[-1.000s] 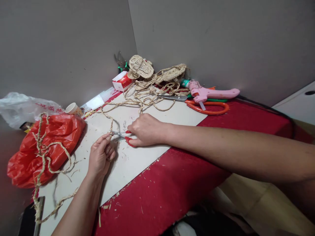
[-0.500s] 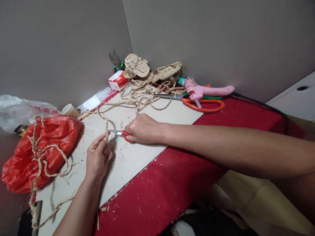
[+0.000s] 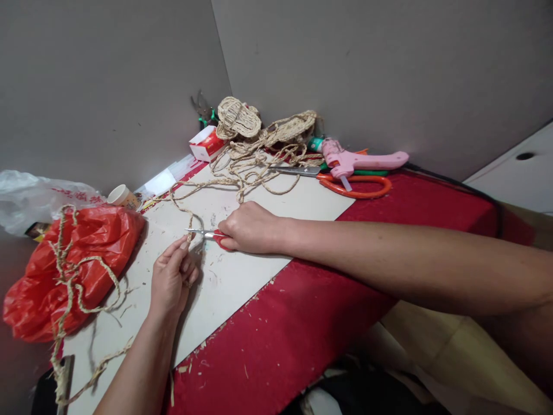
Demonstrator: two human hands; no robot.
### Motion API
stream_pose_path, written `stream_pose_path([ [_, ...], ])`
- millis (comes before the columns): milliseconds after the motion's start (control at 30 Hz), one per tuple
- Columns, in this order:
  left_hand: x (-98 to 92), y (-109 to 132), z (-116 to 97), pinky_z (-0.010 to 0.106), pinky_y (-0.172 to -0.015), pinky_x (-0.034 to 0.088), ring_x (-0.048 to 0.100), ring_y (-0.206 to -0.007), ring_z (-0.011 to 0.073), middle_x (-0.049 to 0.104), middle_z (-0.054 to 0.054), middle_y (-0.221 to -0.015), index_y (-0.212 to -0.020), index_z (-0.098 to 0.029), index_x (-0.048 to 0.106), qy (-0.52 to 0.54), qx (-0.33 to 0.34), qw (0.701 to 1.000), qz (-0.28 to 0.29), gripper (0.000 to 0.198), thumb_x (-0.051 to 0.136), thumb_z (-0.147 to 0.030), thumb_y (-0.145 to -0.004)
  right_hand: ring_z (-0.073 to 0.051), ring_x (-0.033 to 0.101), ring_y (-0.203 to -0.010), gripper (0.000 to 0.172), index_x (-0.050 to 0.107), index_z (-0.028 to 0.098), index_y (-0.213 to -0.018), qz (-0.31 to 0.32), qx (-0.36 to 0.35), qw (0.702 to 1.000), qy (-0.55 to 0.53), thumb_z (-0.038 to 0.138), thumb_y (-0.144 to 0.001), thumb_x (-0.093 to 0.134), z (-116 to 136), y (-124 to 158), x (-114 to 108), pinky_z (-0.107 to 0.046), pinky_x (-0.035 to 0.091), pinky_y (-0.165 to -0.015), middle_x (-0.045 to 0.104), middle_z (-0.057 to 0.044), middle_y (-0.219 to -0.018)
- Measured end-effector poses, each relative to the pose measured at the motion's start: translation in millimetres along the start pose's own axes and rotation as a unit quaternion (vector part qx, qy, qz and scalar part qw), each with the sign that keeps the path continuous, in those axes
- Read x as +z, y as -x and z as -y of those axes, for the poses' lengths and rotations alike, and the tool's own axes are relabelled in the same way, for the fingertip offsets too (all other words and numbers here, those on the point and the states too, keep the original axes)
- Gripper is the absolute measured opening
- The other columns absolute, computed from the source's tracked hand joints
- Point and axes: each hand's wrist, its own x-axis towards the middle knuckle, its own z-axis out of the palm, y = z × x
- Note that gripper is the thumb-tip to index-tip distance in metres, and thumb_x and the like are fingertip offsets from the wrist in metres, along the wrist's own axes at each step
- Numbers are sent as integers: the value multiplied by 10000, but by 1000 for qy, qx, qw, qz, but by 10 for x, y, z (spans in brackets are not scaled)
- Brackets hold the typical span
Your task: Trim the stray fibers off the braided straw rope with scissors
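My right hand (image 3: 248,227) is closed round the red handles of small scissors (image 3: 205,233), whose metal blades point left at a braided straw rope (image 3: 185,210). My left hand (image 3: 170,276) pinches that rope just below the blades, fingers closed on it. Both hands rest on a pale board (image 3: 242,276) lying on a red cloth-covered table (image 3: 311,311). The rope runs back from the blades to a tangled pile of rope (image 3: 254,158) near the corner.
A red plastic bag (image 3: 73,259) with rope draped over it lies at left, beside a clear bag (image 3: 34,193) and a paper cup (image 3: 123,196). At the back are woven straw pieces (image 3: 239,118), a red-white box (image 3: 207,144), a pink glue gun (image 3: 358,160), and orange-handled shears (image 3: 354,184).
The scissor blades have shifted slightly left to the rope; my left hand has slid a little down. The view has drifted a bit.
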Motion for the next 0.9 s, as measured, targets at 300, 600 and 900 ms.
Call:
stream_pose_path([
  [300, -19, -27, -38, 168, -382, 283, 272, -394, 52, 411, -65, -478, -923, -119, 679, 50, -4, 999, 10, 188, 670, -166, -742, -116, 360, -543, 320, 699, 180, -748, -36, 27, 996, -73, 438, -814, 522, -74, -1, -55, -301, 192, -562, 620, -35, -623],
  [600, -127, -99, -56, 189, -419, 349, 346, -443, 76, 478, -38, -533, -1049, -147, 687, 81, 26, 995, 47, 318, 678, -147, -731, -90, 311, -505, 380, 502, 196, -570, 100, 27, 968, -231, 523, -729, 613, -61, 30, -151, -287, 229, -516, 407, 44, -494],
  [900, -68, -89, -87, 221, -581, 512, 603, -619, 118, 686, 55, -734, -862, -103, 741, 1, 37, 998, -44, 386, 905, -239, -540, -105, 334, -518, 318, 616, 189, -638, -33, -29, 984, -174, 479, -752, 552, -92, 66, -167, -287, 242, -537, 559, -3, -570],
])
